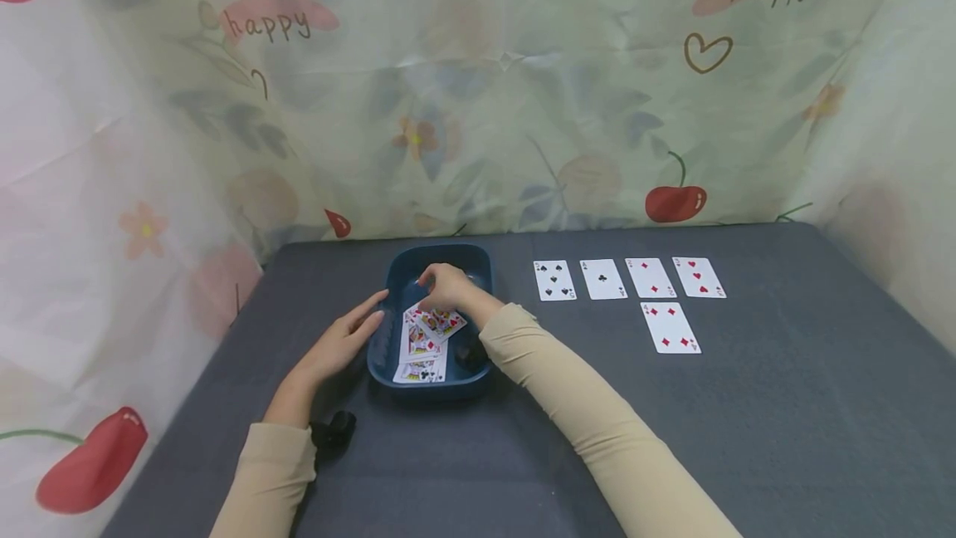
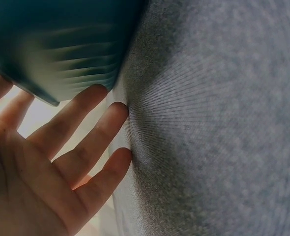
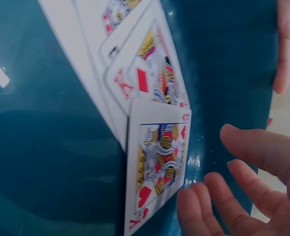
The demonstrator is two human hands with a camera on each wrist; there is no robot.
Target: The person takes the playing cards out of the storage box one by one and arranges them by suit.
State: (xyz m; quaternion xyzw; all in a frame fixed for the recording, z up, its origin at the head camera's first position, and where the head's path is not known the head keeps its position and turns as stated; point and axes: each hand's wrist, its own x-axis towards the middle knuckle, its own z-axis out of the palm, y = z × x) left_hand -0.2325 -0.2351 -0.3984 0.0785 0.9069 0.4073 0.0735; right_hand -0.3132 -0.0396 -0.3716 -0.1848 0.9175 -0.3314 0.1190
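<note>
A dark blue tray [image 1: 379, 355] holds several face cards lying face up and overlapping. Topmost is a king of hearts [image 3: 159, 162], lying askew over a king of diamonds [image 3: 150, 78]. My right hand [image 1: 450, 287] is inside the tray above the cards. In the right wrist view its thumb and fingers are apart, beside the king of hearts, with nothing between them. At the tray's left side is my left hand [image 1: 336, 347], its fingers extended and spread. Those fingertips are at the tray's outer wall and the cloth in the left wrist view.
Right of the tray, a row of face-up cards includes a spade card [image 1: 555, 281], an ace of clubs [image 1: 603, 279], a diamond card [image 1: 651, 278] and a heart card [image 1: 699, 277]. Below the row lies a four of diamonds [image 1: 670, 328]. A patterned curtain [image 1: 493, 106] stands behind the grey-covered table [image 1: 784, 422].
</note>
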